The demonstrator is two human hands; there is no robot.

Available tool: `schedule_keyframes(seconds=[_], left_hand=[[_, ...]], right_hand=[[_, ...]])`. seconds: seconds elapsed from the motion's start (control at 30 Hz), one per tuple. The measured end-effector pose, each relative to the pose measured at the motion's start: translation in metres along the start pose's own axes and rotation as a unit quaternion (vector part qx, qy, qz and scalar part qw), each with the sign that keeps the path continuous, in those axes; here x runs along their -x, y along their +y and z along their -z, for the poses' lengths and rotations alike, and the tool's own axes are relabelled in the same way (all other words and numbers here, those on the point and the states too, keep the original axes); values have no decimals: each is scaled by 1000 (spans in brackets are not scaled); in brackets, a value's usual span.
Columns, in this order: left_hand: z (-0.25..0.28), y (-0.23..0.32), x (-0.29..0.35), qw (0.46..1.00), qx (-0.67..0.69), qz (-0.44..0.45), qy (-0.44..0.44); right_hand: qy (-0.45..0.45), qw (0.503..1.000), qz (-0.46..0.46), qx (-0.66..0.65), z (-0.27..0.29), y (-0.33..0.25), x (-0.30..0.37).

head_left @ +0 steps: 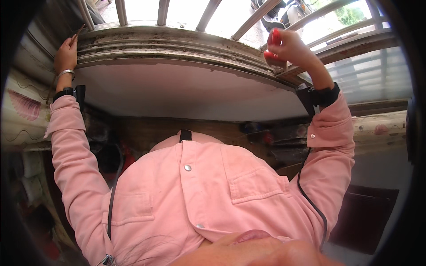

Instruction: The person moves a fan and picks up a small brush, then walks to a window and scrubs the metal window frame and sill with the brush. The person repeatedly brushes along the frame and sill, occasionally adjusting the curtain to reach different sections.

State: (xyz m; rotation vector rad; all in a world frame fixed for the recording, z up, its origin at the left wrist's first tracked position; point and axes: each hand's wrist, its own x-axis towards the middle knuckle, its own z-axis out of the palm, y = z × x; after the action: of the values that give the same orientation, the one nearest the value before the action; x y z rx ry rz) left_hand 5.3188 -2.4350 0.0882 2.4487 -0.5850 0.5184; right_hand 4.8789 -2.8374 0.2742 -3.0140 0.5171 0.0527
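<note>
Arms spread wide, one item at either end

Your left hand (66, 56) closes on a thin brown strip (80, 30) at the far left end of the dirty, ridged metal window track (168, 46). So slender a piece likely calls for that pinch between thumb and fingers, which leaves its tip free. Your right hand (293, 48) is curled around a glossy red two-part object (275, 37) near the track's right end, in front of the pale metal window bars (162, 12). That grip seems to secure both red parts at once; your fingers hide whether they join. Your raised arms put each item at window height, probably because the track lies well out beyond your pink snap-front jacket (199, 177).

As for looks, the strip is narrow and straight at its tip, leaning toward the upper right; its lower extent is hard to follow in the shade. The red object is bright and smooth, one rounded part above and another below, with small highlights. Dark grime speckles the track's grooves.
</note>
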Motion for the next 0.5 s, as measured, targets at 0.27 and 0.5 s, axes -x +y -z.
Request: schedule_keyframes(seconds=[0.27, 0.5], left_hand=[[15, 7, 12, 998, -2, 46, -46], [20, 6, 14, 1000, 4, 26, -7]], right_hand=[[-29, 976, 16, -215, -24, -32, -4], [-34, 998, 9, -48, -19, -29, -1]])
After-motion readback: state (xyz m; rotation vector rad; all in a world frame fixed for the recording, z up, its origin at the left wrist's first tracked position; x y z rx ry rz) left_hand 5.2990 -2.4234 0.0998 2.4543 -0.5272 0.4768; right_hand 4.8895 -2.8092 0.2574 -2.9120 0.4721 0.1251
